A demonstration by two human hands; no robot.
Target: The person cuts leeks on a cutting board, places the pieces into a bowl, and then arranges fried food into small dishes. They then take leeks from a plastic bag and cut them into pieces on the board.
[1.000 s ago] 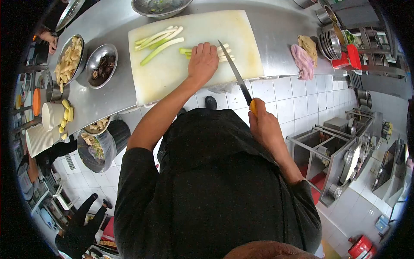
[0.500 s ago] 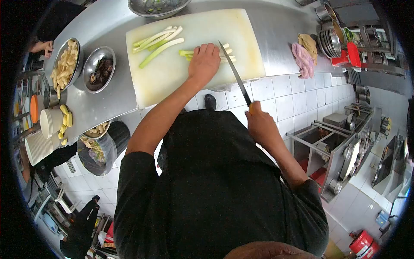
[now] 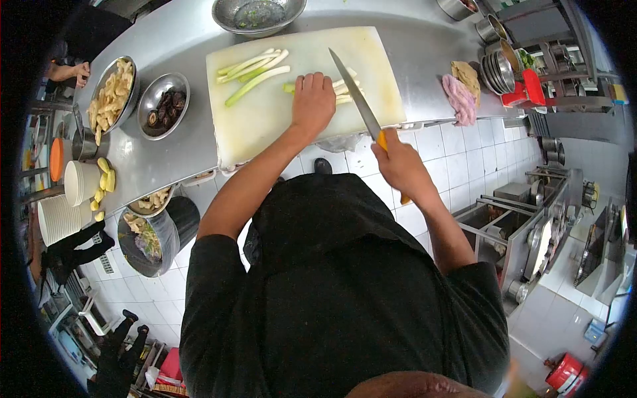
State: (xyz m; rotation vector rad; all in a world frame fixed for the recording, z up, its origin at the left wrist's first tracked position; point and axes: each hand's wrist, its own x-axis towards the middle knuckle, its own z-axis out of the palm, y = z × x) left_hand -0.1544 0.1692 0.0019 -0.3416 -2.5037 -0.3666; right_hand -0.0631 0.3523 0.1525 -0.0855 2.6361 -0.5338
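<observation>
My right hand (image 3: pixel 403 167) is wrapped round the yellow handle of a long knife (image 3: pixel 356 93). Its blade points forward and slightly left over the white cutting board (image 3: pixel 265 136), beside my left hand. Bent fingers of my left hand (image 3: pixel 314 103) press down on a small bunch of scallions (image 3: pixel 346 86), whose white ends stick out to the right, near the blade. More scallions (image 3: pixel 255 71), white to pale green, lie together on the board's left part. Whether the blade touches the bunch is hard to see.
Left of the board stand a bowl of dark mushrooms (image 3: pixel 163 106) and a bowl of ginger (image 3: pixel 113 96). A metal strainer bowl (image 3: pixel 259 16) sits behind it. Cloths (image 3: pixel 460 98) lie at the right. A lined bin (image 3: pixel 147 242) stands below the counter; a co-worker's hand (image 3: pixel 81 73) shows far left.
My right hand has raised the knife forward, bringing the blade further over the board. My left hand stays on the scallion bunch. The whole view has shifted a little.
</observation>
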